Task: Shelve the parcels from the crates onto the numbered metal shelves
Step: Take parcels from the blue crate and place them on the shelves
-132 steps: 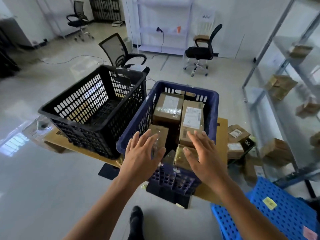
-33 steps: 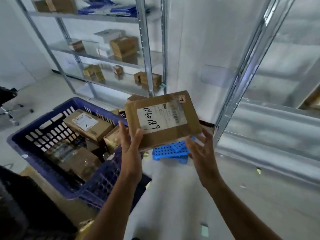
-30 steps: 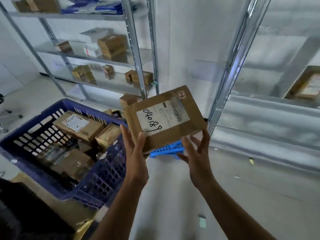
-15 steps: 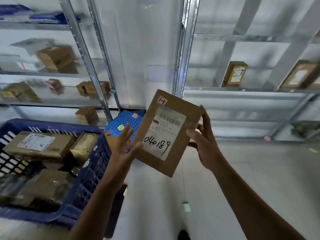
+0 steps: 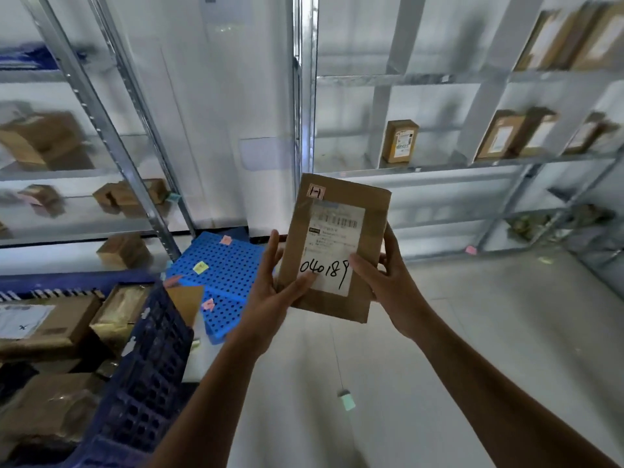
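Matt cardboard parcel (image 5: 337, 244) — glossy metal shelves (image 5: 472, 163).

Left hand (image 5: 273, 292), right hand (image 5: 385, 285) bare. Left forearm (image 5: 209, 393), right forearm (image 5: 489, 393) bare to frame edge, lean.

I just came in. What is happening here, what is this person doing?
A person holds one flat brown parcel upright in the air, the left hand and the right hand gripping its lower sides. Its label faces them, with 040189 handwritten on it. It is not yet shelved. The blue crate at the lower left has other boxes in it, and the metal shelves ahead carry a few standing packages.
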The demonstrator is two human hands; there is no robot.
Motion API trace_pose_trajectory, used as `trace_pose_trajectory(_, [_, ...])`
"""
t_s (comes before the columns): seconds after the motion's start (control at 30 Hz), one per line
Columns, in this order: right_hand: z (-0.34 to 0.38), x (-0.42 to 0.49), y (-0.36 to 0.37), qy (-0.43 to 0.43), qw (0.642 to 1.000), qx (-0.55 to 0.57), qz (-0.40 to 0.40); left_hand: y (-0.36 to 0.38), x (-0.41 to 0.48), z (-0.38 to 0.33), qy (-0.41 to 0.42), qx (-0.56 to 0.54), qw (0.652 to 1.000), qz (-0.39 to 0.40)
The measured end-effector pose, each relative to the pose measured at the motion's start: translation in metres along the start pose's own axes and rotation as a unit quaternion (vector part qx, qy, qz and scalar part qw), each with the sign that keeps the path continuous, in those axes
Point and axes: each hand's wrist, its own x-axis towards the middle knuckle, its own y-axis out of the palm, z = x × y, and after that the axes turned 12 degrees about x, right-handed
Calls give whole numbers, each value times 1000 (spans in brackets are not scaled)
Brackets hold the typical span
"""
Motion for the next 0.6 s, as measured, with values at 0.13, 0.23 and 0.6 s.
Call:
trace_pose_trajectory(0.13, [10, 11, -43, -1, 999, 37, 0, 45, 33, -10, 37, 17, 999, -3])
trace_pose_trajectory(0.23, [19, 29, -72, -16, 999, 33, 24, 79, 61, -22, 56, 44, 997, -39])
trace_pose_trajectory(0.6, [86, 165, -137, -127, 991, 19, 30, 113, 194, -73, 157, 256, 952, -64])
